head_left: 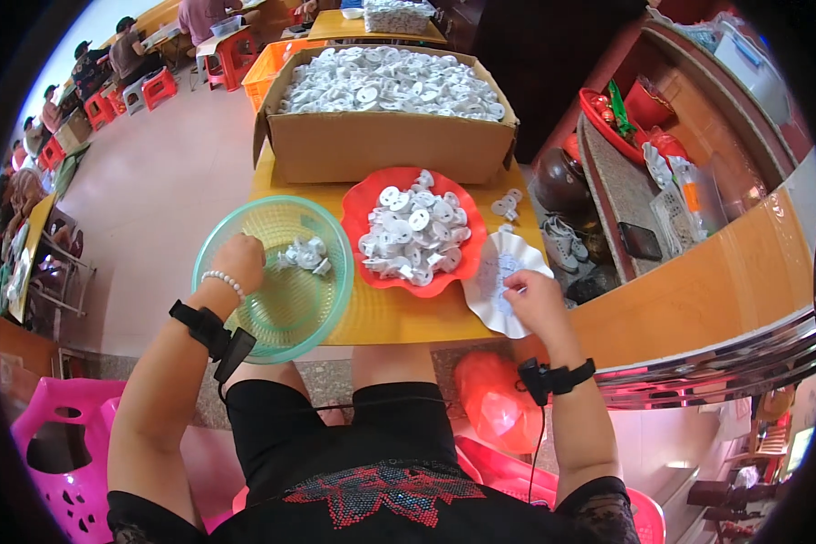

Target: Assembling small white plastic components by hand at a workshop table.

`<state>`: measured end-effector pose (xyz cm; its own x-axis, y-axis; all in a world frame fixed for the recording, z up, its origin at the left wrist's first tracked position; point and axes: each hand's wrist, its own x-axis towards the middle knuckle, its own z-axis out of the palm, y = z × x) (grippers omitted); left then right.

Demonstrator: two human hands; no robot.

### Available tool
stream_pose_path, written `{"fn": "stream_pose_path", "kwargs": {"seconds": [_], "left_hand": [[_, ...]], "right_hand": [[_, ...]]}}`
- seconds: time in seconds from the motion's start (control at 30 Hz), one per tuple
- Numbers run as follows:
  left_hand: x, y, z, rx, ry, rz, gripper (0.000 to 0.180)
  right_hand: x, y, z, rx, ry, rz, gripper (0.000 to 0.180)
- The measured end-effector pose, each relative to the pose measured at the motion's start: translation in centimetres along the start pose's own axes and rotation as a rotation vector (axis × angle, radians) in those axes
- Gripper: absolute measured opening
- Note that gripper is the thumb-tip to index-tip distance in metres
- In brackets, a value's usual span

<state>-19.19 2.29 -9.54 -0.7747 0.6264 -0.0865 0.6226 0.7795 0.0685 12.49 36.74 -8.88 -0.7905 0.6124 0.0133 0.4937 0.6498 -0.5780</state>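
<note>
My left hand [238,261] rests inside the green mesh bowl [245,313], fingers curled beside a small heap of white plastic parts [304,255]; whether it holds one I cannot tell. My right hand [533,299] pinches something small over the white scalloped dish [490,299] at the table's right edge. Between them a red scalloped dish [361,213] holds a pile of round white plastic pieces [414,238]. Both wrists carry black straps with small devices.
A large cardboard box [385,145] full of the same white pieces stands behind the dishes on the yellow table [399,317]. A few loose pieces [506,205] lie near the box. Pink plastic stool [59,444] at left, wooden counter [698,281] at right, people seated far back.
</note>
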Motion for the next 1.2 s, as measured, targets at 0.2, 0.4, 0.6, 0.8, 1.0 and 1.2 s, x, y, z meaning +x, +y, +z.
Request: {"fn": "stream_pose_path", "kwargs": {"seconds": [0.2,0.4,0.6,0.8,1.0,1.2], "left_hand": [[-0.6,1.1,-0.8,0.019,-0.109,-0.002,0.010],[-2.5,0.4,-1.7,-0.095,-0.090,0.117,0.010],[-6.1,4.1,-8.2,-0.890,-0.233,-0.179,0.015],[-11.4,10.6,-9.1,-1.976,-0.470,-0.159,0.015],[-13.8,14.2,-6.3,-2.360,-0.706,-0.146,0.031],[-14.5,15.1,-6.1,-2.452,-0.848,-0.141,0.049]], "right_hand": [[-1.0,1.4,2.5,-0.269,0.074,-0.060,0.019],[-0.1,2.5,3.1,-0.241,0.149,-0.114,0.013],[-0.2,1.8,1.0,0.108,0.143,0.016,0.015],[-0.3,3.9,0.8,0.305,0.158,0.072,0.014],[-1.1,2.4,0.3,0.518,0.119,0.050,0.013],[-6.3,-9.0,-3.3,0.725,-0.011,-0.155,0.013]]}}
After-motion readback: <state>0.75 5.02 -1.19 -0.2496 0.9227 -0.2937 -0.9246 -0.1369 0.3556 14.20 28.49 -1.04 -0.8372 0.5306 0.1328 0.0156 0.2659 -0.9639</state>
